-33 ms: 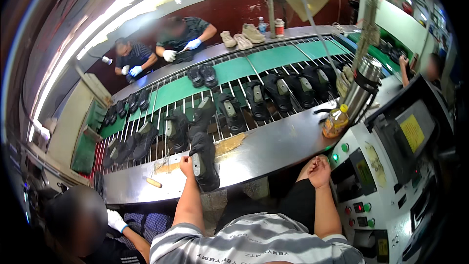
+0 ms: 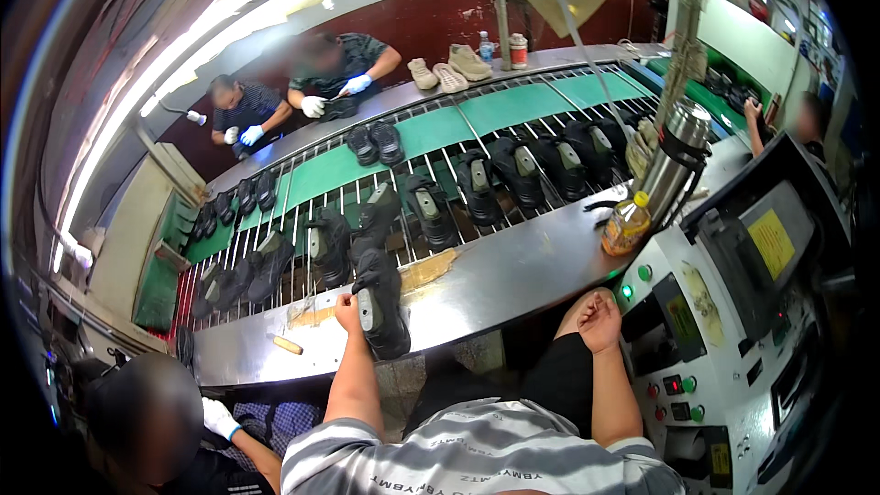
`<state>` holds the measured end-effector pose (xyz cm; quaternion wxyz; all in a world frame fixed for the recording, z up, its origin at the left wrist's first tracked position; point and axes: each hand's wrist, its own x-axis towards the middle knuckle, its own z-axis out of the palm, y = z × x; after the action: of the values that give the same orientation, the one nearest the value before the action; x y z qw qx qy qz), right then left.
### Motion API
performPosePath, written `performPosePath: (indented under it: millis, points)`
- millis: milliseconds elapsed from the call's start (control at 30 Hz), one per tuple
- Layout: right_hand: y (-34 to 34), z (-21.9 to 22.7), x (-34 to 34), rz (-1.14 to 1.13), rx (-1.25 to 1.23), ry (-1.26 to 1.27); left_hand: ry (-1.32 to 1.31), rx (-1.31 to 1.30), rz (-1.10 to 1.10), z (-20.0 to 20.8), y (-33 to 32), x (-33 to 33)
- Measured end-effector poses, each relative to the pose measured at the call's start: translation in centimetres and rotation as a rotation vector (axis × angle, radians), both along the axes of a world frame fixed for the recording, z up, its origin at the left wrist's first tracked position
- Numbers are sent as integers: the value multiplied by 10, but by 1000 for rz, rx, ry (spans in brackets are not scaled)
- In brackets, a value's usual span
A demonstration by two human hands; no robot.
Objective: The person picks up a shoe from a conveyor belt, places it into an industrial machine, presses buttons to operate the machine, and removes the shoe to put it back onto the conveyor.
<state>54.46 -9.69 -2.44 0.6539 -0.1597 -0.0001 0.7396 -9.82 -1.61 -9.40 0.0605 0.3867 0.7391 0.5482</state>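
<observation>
Shoe (image 2: 382, 304) first: your left hand (image 2: 348, 312) pinches its near-left edge, fingers closed on the upper, and the black shoe lies lengthwise on the steel ledge (image 2: 513, 280) with its toe pointing toward you and its heel up against the conveyor (image 2: 477, 119). Held that way, the opening with the pale insole faces up, so you can see inside it while the ledge carries the weight. Your right hand (image 2: 600, 319) holds nothing; it rests loosely curled on your right thigh, well apart from the shoe.

Just beyond the shoe, more black shoes (image 2: 477, 185) sit in pairs across the rods of the conveyor, soles down, strung out from far left to right along the green belt. Two of them crowd the heel of yours, so there is little room to slide it straight back. A patch of yellowish residue (image 2: 426, 270) lies on the ledge just right of the shoe, and a small tan block (image 2: 287, 345) lies to its left.

To your right, an oil bottle (image 2: 627, 225) and a steel flask (image 2: 676, 158) stand on the ledge beside the machine (image 2: 733, 312) with its green and red buttons. On the far side, two people in gloves work at the belt near tan shoes (image 2: 449, 69). Another person's gloved hand (image 2: 220, 417) is near left.
</observation>
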Motion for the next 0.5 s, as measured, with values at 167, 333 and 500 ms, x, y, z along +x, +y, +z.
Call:
performPosePath:
  millis: [167,333,500]
  points:
    - [-3,10,10,-28,-47,-33,62,-9,-41,-1,14,17]
    - [8,9,4,0,-105,-114,80,-19,-3,0,8,12]
    - [12,14,2,19,-128,-128,54,-20,-29,1,9,16]
